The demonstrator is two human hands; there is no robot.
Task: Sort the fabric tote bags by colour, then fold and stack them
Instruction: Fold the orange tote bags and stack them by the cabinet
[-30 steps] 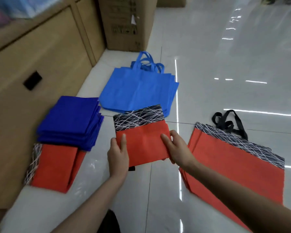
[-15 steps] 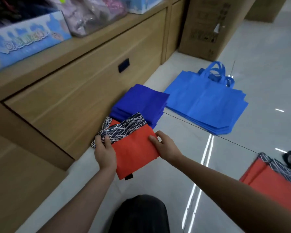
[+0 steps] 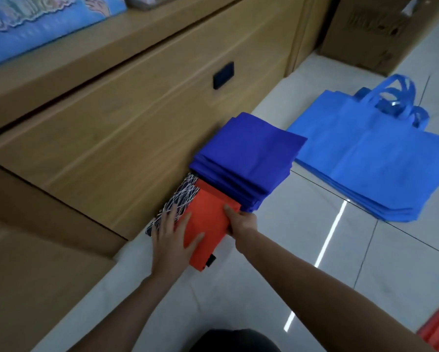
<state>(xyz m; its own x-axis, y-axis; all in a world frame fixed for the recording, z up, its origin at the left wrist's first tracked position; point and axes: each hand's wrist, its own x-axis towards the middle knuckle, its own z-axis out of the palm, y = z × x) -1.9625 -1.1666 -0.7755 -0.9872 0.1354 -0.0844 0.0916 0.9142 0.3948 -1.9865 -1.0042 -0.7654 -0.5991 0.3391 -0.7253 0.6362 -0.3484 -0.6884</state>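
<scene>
Pressing folded orange bag (image 3: 208, 221) — left hand (image 3: 171, 243) spread atop, right hand (image 3: 241, 223) pinching edge.

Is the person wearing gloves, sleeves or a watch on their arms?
No gloves. The left hand and right hand are both bare, with no ring that I can see. The left forearm and right forearm are bare too: no sleeve, watch or bracelet shows.

Soft even indoor light; streak glare on floor tiles (image 3: 312, 252) (edges blurred, bowed).
</scene>
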